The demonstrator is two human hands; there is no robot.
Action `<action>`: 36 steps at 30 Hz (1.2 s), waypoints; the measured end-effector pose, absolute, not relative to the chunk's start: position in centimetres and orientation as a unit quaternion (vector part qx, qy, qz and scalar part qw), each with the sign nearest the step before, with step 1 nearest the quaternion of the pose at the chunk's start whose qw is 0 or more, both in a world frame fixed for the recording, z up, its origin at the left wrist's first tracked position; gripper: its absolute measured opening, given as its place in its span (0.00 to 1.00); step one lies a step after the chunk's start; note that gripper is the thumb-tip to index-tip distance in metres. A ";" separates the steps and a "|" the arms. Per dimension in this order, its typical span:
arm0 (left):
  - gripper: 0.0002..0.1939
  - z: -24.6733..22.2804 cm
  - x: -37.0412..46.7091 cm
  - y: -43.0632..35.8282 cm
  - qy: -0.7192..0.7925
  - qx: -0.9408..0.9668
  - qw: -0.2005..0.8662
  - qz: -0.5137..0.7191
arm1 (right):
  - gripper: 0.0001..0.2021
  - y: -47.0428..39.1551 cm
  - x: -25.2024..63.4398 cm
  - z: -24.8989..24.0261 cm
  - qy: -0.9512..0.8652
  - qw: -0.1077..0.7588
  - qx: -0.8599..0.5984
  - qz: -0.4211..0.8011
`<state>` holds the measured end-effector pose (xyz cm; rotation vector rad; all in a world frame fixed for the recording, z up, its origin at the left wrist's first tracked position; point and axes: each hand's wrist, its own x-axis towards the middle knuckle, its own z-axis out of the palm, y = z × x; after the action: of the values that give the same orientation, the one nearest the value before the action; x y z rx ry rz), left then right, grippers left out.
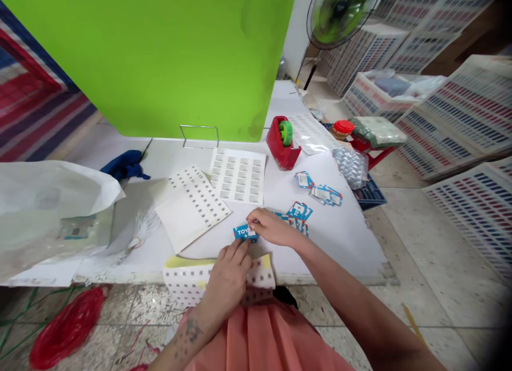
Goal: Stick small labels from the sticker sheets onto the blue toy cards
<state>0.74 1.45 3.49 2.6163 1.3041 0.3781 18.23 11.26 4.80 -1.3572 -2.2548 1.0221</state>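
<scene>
A blue card with white lettering [241, 232] lies on the white table in front of me. The fingertips of my left hand [232, 267] rest on its lower edge, the hand lying flat over a sticker sheet [182, 279] that hangs over the table's front edge. My right hand [270, 226] pinches a small white sticker [252, 231] at the card's right part. More blue cards [300, 211] lie just right of my right hand, partly behind it. Farther back are further cards [326, 194] showing barcode stickers.
Sticker sheets [239, 176] lie behind my hands, with a red tape dispenser [283, 144] to their right. A green board [180, 62] stands at the back. A plastic bag [52, 200] covers the table's left side. White crates [452, 115] stand at the right.
</scene>
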 end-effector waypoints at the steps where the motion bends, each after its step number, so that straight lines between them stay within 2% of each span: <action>1: 0.09 3.3 0.8 1.5 0.441 0.883 0.098 0.126 | 0.05 11.5 18.1 4.8 -0.796 0.147 -0.469 0.354; 8: 0.10 3.7 1.0 1.8 0.452 0.882 0.097 0.089 | 0.06 12.1 17.8 4.3 -0.827 0.110 -0.442 0.329; 22: 0.10 4.1 1.3 2.2 0.452 0.886 0.071 0.072 | 0.05 11.9 17.4 4.7 -0.825 0.112 -0.453 0.318; 36: 0.07 4.7 1.0 1.4 0.439 0.888 0.080 0.112 | 0.04 10.1 18.6 5.3 -0.816 0.223 -0.455 0.278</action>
<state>1.04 1.40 4.70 2.6558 1.3136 0.3348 18.56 10.06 5.33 -1.2567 -2.2538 0.7673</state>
